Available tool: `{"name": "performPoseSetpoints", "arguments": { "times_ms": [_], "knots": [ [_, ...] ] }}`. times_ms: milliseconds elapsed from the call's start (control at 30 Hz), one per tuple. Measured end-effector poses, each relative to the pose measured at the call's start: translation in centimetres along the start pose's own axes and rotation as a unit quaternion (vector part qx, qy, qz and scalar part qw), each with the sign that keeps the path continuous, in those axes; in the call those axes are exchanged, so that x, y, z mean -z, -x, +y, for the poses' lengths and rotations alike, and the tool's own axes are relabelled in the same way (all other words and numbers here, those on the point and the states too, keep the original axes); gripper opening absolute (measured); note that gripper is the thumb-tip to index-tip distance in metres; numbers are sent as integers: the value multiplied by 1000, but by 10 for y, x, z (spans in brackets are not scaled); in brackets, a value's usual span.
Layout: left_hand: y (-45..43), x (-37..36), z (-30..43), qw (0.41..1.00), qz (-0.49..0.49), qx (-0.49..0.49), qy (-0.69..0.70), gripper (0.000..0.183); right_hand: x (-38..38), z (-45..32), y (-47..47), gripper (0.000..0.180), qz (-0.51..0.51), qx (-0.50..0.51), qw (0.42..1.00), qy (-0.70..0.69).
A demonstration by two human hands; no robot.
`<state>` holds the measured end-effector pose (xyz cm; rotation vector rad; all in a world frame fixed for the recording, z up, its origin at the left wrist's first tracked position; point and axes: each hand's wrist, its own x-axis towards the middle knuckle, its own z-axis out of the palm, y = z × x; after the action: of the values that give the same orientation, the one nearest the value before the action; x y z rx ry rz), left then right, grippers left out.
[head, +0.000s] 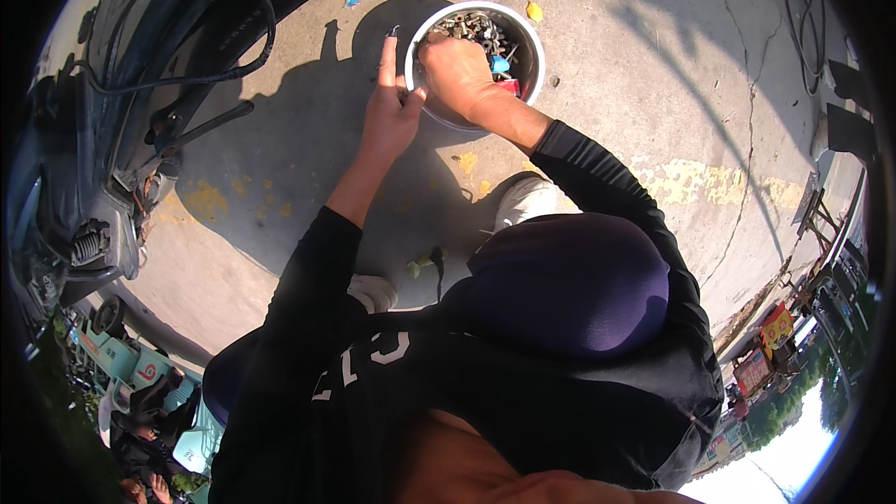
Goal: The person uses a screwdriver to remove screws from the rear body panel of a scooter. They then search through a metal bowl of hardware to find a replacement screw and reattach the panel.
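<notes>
A round metal pot [538, 73] stands on the concrete, holding many loose bolts, nuts and other small metal parts [477, 26]. Among them lie a blue piece [499, 64] and a red piece [509, 87]. My right hand [458, 73] reaches into the pot from above; its fingertips are hidden behind the hand. Just left of the pot is my left hand [390, 115], its thumb close to the rim and its index finger extended. A small dark object [393, 31] shows at that fingertip; whether it is gripped or only rests there is unclear.
On the left, a dark motor scooter [168, 84] has a hanging cable [267, 28] and a lever [213, 127]. My knee [581, 280] and white shoe [525, 203] are below the pot. A person [143, 434] and pale green scooters [129, 360] appear at lower left.
</notes>
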<state>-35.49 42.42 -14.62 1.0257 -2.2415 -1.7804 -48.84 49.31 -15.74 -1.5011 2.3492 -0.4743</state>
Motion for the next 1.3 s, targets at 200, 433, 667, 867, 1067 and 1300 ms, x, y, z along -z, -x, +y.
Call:
{"name": "performPoseSetpoints", "arguments": {
  "times_ms": [200, 433, 667, 867, 1067, 1300],
  "knots": [
    [-2, 1, -3, 1000, -5, -15, -3, 85, 0, -5, -2, 12, -28, -34, 999, 17],
    [-4, -1, -2, 1000, -12, -1, 27, 83, 13, -10, -1, 11, -56, -39, 997, 39],
    [-6, -2, -10, 998, 0, -23, 52, 80, 15, -14, 0, 17, -102, -10, 993, 56],
    [-5, 4, -11, 1000, -15, -2, 11, 82, 13, -6, -5, 13, -107, -12, 994, 29],
    [-7, 6, -4, 1000, -21, 5, -8, 83, 6, 1, -9, 14, -80, -38, 996, -26],
    [-10, 10, -10, 999, -29, 34, 10, 87, 28, 11, 3, 21, -42, -127, 952, -276]
  ]
}}
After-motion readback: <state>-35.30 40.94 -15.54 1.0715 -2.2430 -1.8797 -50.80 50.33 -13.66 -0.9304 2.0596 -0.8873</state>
